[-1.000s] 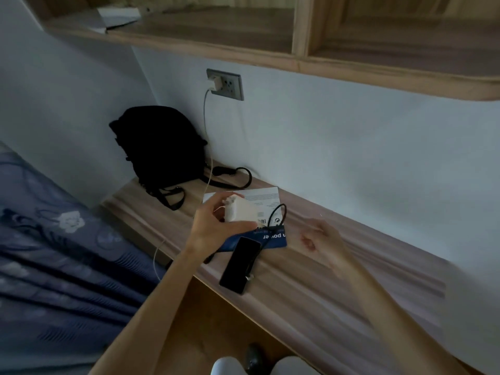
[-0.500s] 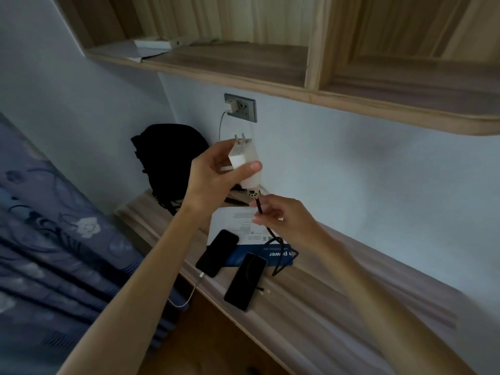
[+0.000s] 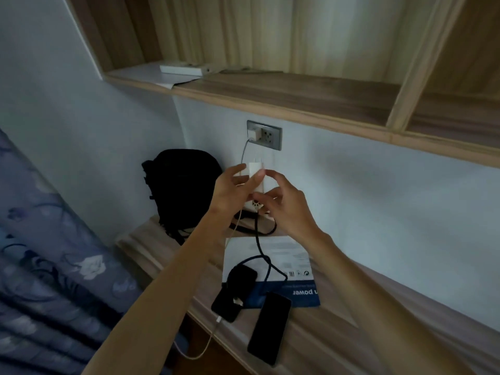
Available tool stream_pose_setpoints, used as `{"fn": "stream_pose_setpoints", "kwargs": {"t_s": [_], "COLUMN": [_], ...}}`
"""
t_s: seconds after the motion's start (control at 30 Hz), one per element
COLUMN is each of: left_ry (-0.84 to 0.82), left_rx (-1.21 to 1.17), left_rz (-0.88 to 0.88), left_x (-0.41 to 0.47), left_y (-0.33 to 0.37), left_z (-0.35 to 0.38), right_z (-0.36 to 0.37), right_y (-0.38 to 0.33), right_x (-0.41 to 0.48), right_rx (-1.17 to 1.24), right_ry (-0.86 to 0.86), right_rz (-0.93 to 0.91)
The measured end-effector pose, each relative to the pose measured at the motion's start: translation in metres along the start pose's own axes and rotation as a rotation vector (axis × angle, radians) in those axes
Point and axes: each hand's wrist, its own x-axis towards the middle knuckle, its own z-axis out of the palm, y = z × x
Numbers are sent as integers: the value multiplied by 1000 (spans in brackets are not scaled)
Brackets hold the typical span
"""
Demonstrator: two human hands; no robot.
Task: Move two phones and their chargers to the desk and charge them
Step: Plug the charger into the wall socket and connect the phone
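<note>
My left hand [image 3: 232, 185] grips a white charger [image 3: 255, 171] with its prongs pointing up, just below the wall socket [image 3: 266, 135]. Thumb and fingers of my right hand [image 3: 286, 204] pinch the charger's lower right side. A black cable [image 3: 257, 239] hangs from the charger's bottom and loops on the desk [image 3: 338, 334]. A small white charger [image 3: 253, 135] sits in the socket's left outlet; its white cable runs down to a black phone [image 3: 232, 296] on the desk. A second black phone [image 3: 269, 327] lies near the desk's front edge.
A black backpack [image 3: 184, 185] stands at the desk's left end against the wall. A white and blue leaflet [image 3: 281, 261] lies under the phones. A wooden shelf [image 3: 297, 90] overhangs the socket. A blue patterned bed [image 3: 54, 266] lies to the left.
Both hands have lifted the white charger from the desk up toward the wall socket. My right hand has gone from the black cable to the charger's body.
</note>
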Motion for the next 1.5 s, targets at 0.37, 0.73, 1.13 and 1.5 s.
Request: {"fn": "stream_pose_setpoints", "kwargs": {"t_s": [0.37,0.73,1.13,1.5], "left_ry": [-57,-111,-163,-111], "left_rx": [-161,-224,-395,-345], "left_rz": [-4,-129,-173,-190], "left_x": [94,150,169,171], "left_y": [-27,-25,-31,-35], "left_z": [-10,0,9,15], "right_z": [27,28,34,34], "right_y": [33,61,74,75], "right_x": [85,132,151,151], "right_rx": [45,1,-43,-96], "right_ry": [126,250,300,314], "right_rz": [130,201,183,190]}}
